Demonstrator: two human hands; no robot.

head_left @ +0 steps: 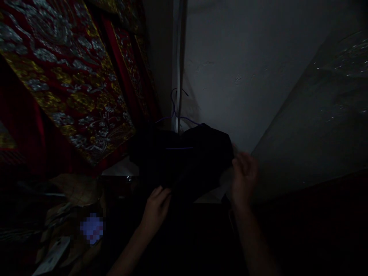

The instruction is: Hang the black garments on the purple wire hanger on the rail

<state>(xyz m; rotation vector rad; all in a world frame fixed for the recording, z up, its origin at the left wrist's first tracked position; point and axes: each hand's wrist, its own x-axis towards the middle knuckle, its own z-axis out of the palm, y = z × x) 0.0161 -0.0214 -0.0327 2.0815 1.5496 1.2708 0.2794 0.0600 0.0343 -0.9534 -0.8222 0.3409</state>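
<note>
A black garment (201, 161) hangs on a thin purple hanger (188, 119), whose hook (173, 94) shows above it against a narrow pale strip. My left hand (157, 201) is on the front of the garment, its fingers bent and closed on the cloth. At the garment's right edge, by what looks like a sleeve, my right hand (245, 172) has its fingers curled around the edge. Dim light hides the folds of the black cloth and the exact hold of the fingertips.
Red cloth with gold and silver embroidery (77, 96) hangs at the left, close to the garment. Behind is a pale wall (224, 69), with a shiny translucent sheet (316, 115) on the right. Cluttered items, including a pale flat object (53, 255), lie at the lower left.
</note>
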